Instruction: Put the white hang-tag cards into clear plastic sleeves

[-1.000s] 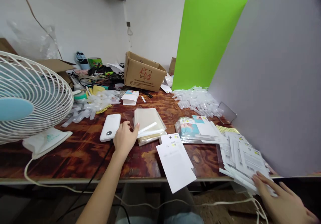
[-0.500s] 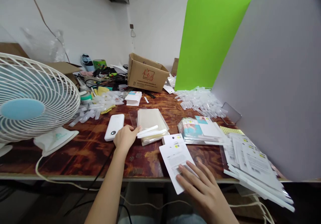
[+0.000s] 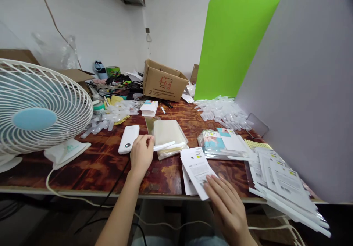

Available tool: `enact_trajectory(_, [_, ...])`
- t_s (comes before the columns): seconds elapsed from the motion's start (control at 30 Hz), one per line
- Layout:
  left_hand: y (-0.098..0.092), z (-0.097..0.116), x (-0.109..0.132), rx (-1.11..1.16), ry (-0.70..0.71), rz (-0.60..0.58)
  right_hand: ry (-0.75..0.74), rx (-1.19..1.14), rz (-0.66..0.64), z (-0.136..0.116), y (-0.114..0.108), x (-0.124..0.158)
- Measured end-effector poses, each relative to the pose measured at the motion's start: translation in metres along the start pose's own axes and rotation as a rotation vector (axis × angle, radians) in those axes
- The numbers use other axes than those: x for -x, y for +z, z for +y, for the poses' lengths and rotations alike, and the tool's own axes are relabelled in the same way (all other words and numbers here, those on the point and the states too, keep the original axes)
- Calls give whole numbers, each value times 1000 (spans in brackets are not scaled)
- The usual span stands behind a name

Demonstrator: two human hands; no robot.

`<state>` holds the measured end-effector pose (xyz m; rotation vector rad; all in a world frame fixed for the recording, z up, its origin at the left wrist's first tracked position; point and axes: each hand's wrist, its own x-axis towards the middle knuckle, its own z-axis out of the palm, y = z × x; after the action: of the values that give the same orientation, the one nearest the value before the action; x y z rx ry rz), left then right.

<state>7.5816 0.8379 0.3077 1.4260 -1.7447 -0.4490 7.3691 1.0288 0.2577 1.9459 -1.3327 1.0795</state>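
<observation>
Here, the right hand (image 3: 224, 205) touches two stacked white cards (image 3: 196, 163).

The wooden table top (image 3: 91, 161) is dark red-brown with orange swirling grain. On it, the flat rectangular power bank (image 3: 128, 139) is white and the stack of plastic sleeves (image 3: 168, 134) pale cream. At its front edge, the paper card (image 3: 197, 165) is white with grey print and a yellow mark. At its back, the upright board (image 3: 231, 43) is bright green.
</observation>
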Motion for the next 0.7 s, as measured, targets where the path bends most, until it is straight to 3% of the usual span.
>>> enact_trajectory(0.1, [-5,11,16,134,37,22,7,-31,164,-2,-16,-2])
enact_trajectory(0.2, [-7,28,37,321,30,-18,-56,-58,118,-10,-34,-17])
enact_trajectory(0.3, [-11,50,57,759,-144,-213,-207,-62,-7,-20,-41,-35])
enact_trajectory(0.4, [-17,69,70,1125,-376,-349,-297,-53,-2,-25,-35,-45])
enact_trajectory(0.57, [-24,82,84,1118,-539,-353,-284,14,58,-23,-25,-47])
enact_trajectory(0.7, [-16,82,111,1134,-594,-393,-241,50,38,-22,-20,-47])
